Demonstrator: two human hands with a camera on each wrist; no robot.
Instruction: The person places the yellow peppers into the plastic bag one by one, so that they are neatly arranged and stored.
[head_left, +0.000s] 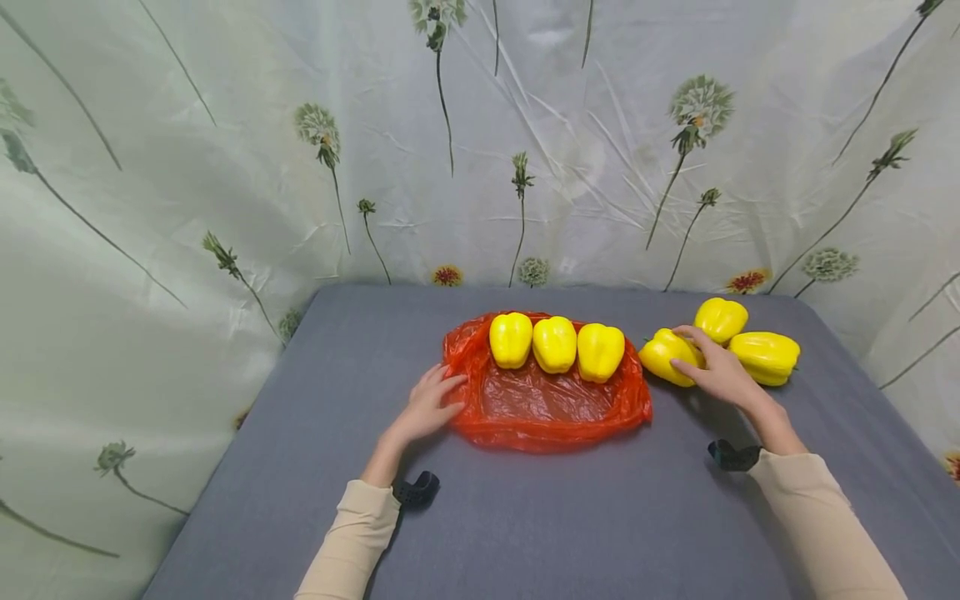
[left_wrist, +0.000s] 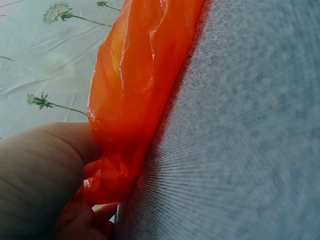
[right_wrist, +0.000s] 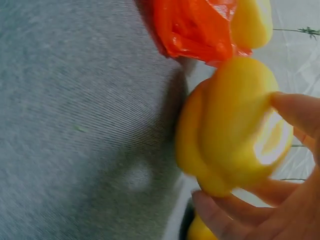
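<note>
An opened red plastic bag (head_left: 551, 435) lies on the table with its rim rolled outward. Three yellow bell peppers (head_left: 555, 345) stand in a row along its far side. My left hand (head_left: 429, 405) holds the bag's left rim; in the left wrist view the thumb (left_wrist: 75, 142) is at the red film (left_wrist: 135, 100), and the fingers show partly through it. To the bag's right, my right hand (head_left: 716, 372) grips another yellow bell pepper (head_left: 663, 357), thumb and fingers on its sides. This pepper (right_wrist: 225, 125) appears tilted in the right wrist view, close beside the bag.
Two more yellow bell peppers, one farther back (head_left: 720, 319) and one lying on its side (head_left: 765, 357), are just beyond the right hand. A grey cloth covers the table (head_left: 570, 525). Behind it hangs a pale curtain (head_left: 600, 150) with dandelion prints.
</note>
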